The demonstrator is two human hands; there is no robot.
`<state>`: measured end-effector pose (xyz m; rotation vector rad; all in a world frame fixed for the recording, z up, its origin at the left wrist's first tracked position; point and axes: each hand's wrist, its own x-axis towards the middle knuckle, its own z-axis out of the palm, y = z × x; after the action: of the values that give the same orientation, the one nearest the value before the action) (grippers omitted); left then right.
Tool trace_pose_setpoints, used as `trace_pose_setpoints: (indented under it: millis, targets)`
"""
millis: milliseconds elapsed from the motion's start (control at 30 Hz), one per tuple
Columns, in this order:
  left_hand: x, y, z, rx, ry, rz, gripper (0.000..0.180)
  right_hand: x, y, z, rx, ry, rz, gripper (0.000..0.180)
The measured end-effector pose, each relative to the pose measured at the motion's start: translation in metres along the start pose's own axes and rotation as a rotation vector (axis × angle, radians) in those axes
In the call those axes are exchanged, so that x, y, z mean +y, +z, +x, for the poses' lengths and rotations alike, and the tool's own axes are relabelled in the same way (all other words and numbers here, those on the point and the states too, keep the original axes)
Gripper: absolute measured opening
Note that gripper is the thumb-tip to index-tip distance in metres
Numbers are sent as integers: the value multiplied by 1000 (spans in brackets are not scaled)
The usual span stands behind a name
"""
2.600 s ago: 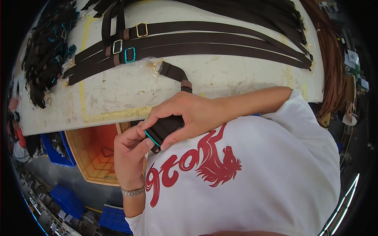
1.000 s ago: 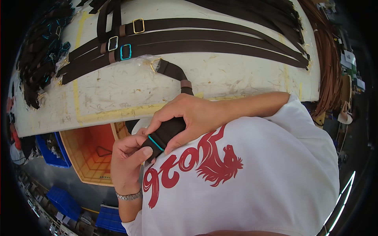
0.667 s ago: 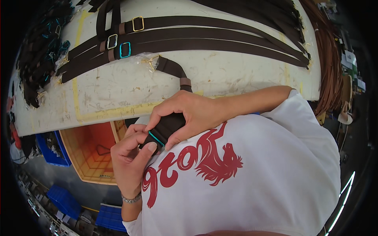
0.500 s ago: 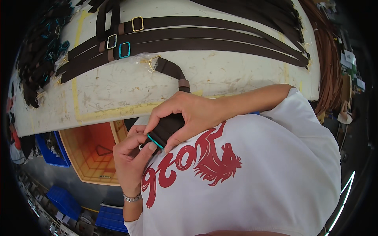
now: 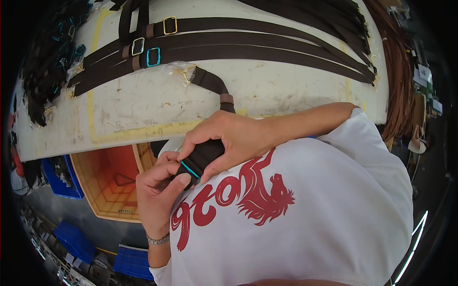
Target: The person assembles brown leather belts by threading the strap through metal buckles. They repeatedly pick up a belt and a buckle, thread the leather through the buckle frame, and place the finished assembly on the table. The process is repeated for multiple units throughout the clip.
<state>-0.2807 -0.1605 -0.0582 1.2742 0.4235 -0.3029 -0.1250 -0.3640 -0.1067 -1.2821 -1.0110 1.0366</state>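
Observation:
A dark brown webbing strap [image 5: 208, 153] is bunched between my two hands in front of my shirt. Across it sits a teal slider buckle [image 5: 190, 169]. My left hand [image 5: 160, 183], with a metal band at the wrist, pinches the strap just below the buckle between thumb and fingers. From above, my right hand [image 5: 229, 136] wraps over the strap, thumb and index finger on either side of the buckle. The same strap runs up onto the table through a brown keeper loop [image 5: 226, 99] to a gold-coloured metal fitting [image 5: 185, 75] in clear plastic.
On the pale worktable [image 5: 143, 102] lie long dark straps [image 5: 267, 53] with gold, silver and teal buckles. Piled straps [image 5: 52, 62] cover its left end; brown cords [image 5: 398, 95] hang at the right. Below stand an orange bin [image 5: 102, 200] and blue crates [image 5: 76, 240].
More strap shows between the teal buckle and my left thumb. My hands keep nearly the same place and grip, and the view has shifted slightly.

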Motion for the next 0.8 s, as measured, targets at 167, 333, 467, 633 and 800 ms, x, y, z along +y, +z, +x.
trace_pose_setpoints:
  millis: [167, 333, 467, 633, 800]
  targets:
    - [-11, -2, 3, 2, 34, 9, 7, 2, 4, 0, 23, -18, 103, 47]
    - [-14, -4, 5, 12, -59, -48, 7, 2, 5, 5, 41, -66, 42, 45]
    - [-9, -3, 0, 42, -133, -151, 9, 3, 6, 5, 26, -66, -9, 47]
    - [-9, -7, -5, 28, -77, -213, 14, -9, 2, 5, -8, 4, -60, 45]
    - [-7, -5, -6, 82, 7, -53, 13, -15, -3, 6, -50, 140, 252, 40]
